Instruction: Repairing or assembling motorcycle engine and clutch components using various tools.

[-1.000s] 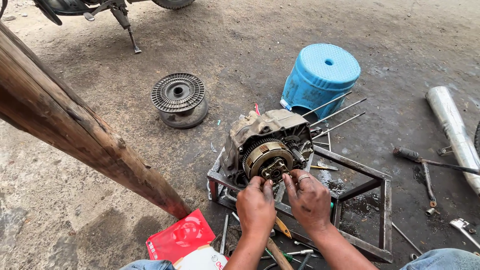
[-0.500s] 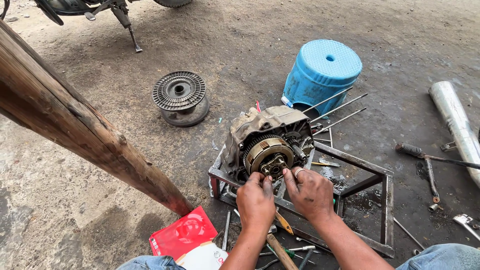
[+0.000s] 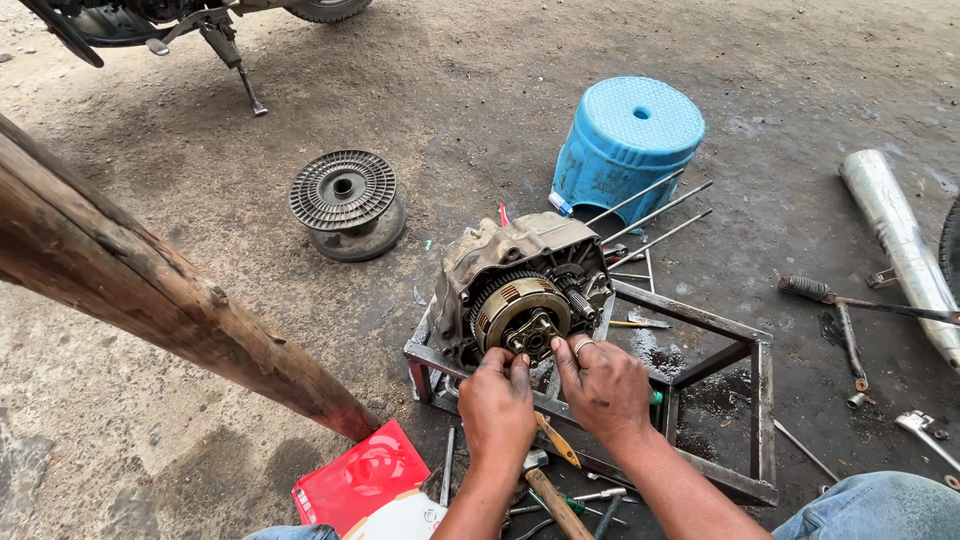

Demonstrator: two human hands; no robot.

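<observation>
A greasy motorcycle engine lies on a dark metal frame stand, its round brass-coloured clutch facing me. My left hand and my right hand meet at the lower edge of the clutch, fingertips on the small centre plate. The right hand wears a ring. The fingers hide whatever small part they pinch. Long studs stick out of the engine toward the right.
A blue plastic stool stands behind the engine. A round finned drum lies to the left, a thick wooden pole slants across the left. A red box, hammer handle and screwdrivers lie near me. An exhaust pipe and tools lie right.
Both hands stay at the clutch's lower edge with small finger shifts. The view has drifted slightly; nothing else has moved.
</observation>
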